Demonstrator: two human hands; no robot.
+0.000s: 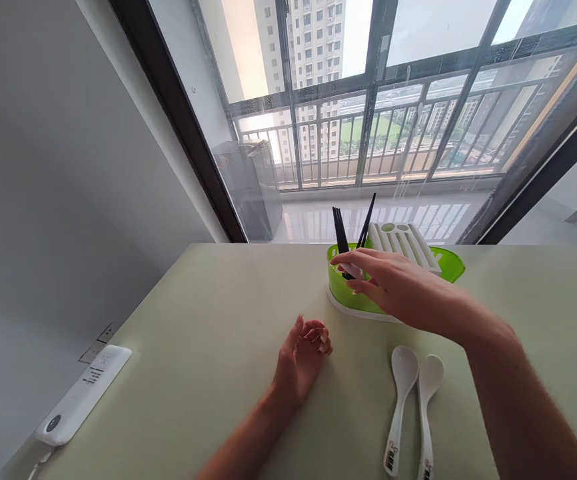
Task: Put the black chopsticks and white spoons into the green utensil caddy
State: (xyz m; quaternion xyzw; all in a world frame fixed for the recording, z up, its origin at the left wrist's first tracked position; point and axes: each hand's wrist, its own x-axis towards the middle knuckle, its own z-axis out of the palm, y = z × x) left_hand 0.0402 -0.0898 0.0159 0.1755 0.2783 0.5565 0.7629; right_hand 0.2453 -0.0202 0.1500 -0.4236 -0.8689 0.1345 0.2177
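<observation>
My right hand (386,280) reaches over the near left part of a green utensil holder (348,297) with a white base. Its fingers and thumb close around a small whitish, rounded piece (351,270), mostly hidden, whose kind I cannot make out. Black chopsticks (340,230) stand in the holder just behind the fingers. My left hand (303,357) rests on the table in front of the holder, palm turned up, fingers loosely curled and apart from the thumb, holding nothing. Below my right wrist lie two white spoons, a larger one (404,370) and a slimmer one (430,377), side by side.
A white slotted rack (403,243) sits on the holder's right part. The pale table (193,373) ends at a glass door with a balcony behind. A white power strip (86,393) with a cable lies at the table's left edge, by the grey wall (58,167).
</observation>
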